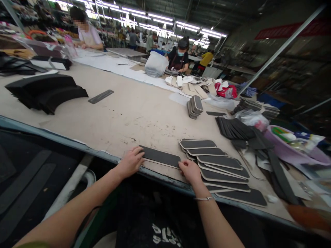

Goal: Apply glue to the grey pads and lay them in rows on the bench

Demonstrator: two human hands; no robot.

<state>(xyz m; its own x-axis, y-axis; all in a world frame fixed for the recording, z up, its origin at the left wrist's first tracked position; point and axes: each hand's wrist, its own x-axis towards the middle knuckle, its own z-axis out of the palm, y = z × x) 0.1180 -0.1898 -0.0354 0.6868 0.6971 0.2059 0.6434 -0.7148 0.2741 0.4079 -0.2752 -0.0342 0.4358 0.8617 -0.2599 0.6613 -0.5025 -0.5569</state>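
A dark grey strip with a pale edge (160,156) lies at the front edge of the table between my hands. My left hand (131,161) grips its left end, fingers curled over the top. At the right end, my right hand (190,169) pinches the strip's corner between thumb and fingertips. Just right of that hand, several similar dark strips with pale borders (219,160) lie overlapped in a fanned pile. Farther back stands a small stack of such pieces (196,106).
Black curved pieces (46,91) are heaped at the left, near a lone dark strip (101,96). A purple basin (297,151) and black scraps (235,128) sit at the right. Across the table, a person in black (178,58) works behind a clear plastic bag (156,64).
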